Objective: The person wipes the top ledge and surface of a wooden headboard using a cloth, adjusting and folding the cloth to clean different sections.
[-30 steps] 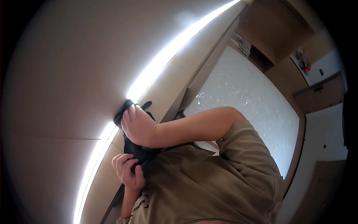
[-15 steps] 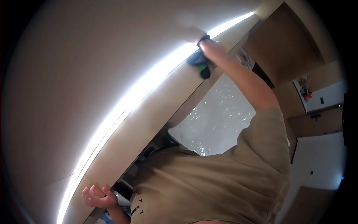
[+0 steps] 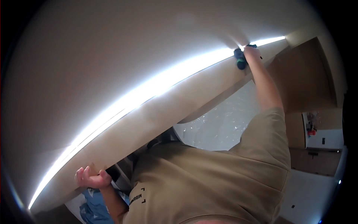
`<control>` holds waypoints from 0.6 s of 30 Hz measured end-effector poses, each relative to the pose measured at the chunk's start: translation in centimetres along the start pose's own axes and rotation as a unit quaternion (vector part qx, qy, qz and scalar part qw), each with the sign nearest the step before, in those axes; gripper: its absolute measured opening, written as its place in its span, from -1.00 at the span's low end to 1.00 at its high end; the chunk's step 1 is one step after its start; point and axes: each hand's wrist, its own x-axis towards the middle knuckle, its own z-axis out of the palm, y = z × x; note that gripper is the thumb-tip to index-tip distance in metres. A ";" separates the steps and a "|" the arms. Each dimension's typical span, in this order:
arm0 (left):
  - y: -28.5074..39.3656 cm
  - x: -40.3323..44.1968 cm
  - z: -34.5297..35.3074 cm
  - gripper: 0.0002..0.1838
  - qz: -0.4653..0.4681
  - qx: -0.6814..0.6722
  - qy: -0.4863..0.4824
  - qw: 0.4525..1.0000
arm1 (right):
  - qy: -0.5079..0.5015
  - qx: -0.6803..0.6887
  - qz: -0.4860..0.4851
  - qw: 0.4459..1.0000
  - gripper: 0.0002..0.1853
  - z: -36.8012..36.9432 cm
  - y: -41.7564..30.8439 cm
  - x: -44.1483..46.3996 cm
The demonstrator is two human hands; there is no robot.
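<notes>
Dark cloth (image 3: 241,61) is gripped in the closed fingers of the right hand (image 3: 253,54) at the light strip (image 3: 149,87) edging the pale board (image 3: 160,121); left hand (image 3: 93,179) empty, half-curled; white film-covered slab (image 3: 216,128) beyond.

A long, bright white strip of light (image 3: 149,89) curves across the view, between a broad, dull grey-brown surface (image 3: 93,67) and a pale wood-toned panel (image 3: 149,125). Beyond the panel lies a large whitish surface (image 3: 212,128) with small, glossy glints. At the right are a brown, open recess (image 3: 302,74), a narrow compartment (image 3: 310,123) with small items, one red, and a brown door (image 3: 317,162) with a dark handle beside a pale wall (image 3: 309,194). Blue fabric (image 3: 95,205) with white shapes shows at the lower left.
</notes>
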 end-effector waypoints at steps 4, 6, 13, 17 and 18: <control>0.2 0.3 0.9 -0.41 0.022 -0.079 0.016 0.996 | 0.049 -0.098 -0.110 0.988 -0.72 -0.7 -5.4 -5.5; -0.5 0.4 0.6 -0.43 0.061 -0.133 0.031 0.989 | 0.072 -0.102 -0.167 0.978 -0.76 -3.7 -10.1 -12.0; -3.0 1.9 -0.8 -0.47 0.054 -0.533 -0.083 0.840 | 0.084 0.073 -0.336 0.935 -0.81 -9.9 -29.9 -36.1; -6.3 1.9 -2.4 -0.53 0.067 -0.578 -0.054 0.811 | 0.177 0.030 -0.556 0.811 -0.81 -14.7 -39.0 -48.7; -6.8 1.5 -2.8 -0.54 0.073 -0.574 -0.043 0.815 | 0.150 -0.001 -0.595 0.789 -0.75 -14.7 -40.9 -51.2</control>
